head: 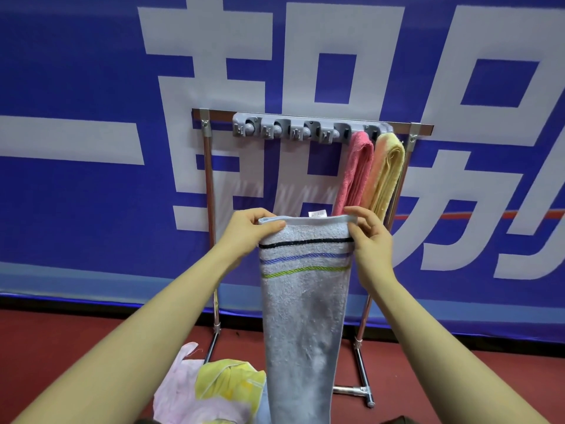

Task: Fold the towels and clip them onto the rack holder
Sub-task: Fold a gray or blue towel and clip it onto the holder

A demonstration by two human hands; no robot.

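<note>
Pale blue terry, the striped towel (pixel 305 289) hangs lengthwise from my hands: left hand (pixel 253 228) and right hand (pixel 371 237) each pinch a top corner. I judge I'm mid-fold; next it needs narrowing, then pressing into a free clip on the rack holder (pixel 312 130) beyond, beside the pink towel (pixel 356 172) and yellow towel (pixel 386 175). Its lower end is cut off.

Grey striped towel (pixel 305 301) hangs lengthwise, its top edge held level. Pink towel (pixel 356 175) and yellow towel (pixel 386 175) hang folded, clipped side by side at the right end of the grey rack holder (pixel 305 130).
</note>
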